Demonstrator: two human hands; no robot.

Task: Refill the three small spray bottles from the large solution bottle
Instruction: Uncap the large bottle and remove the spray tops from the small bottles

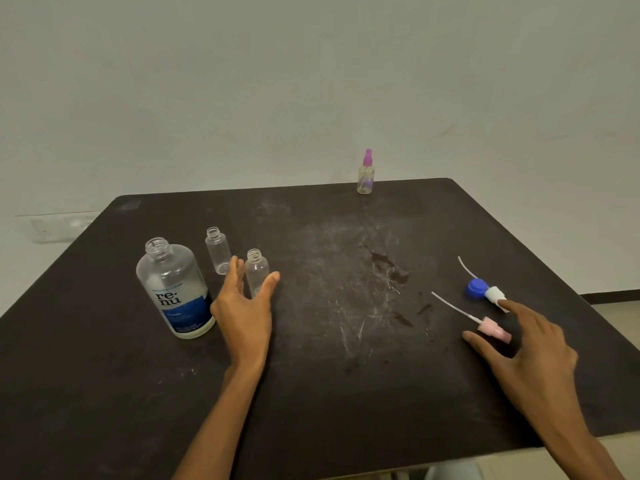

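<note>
Showing an intermediate stage: large solution bottle (175, 289) uncapped on the table (329, 393); one capped spray bottle (365, 173) apparently done; two open bottles (218, 251) (257, 271) remain. Left hand (244, 306) and right hand (526, 351) spread, holding nothing.

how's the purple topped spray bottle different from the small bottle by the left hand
The purple-topped bottle has its sprayer on; the small bottle is open-necked. The first stands alone at the table's far edge, the second between the left hand's thumb and fingers. Both are clear and upright.
</note>
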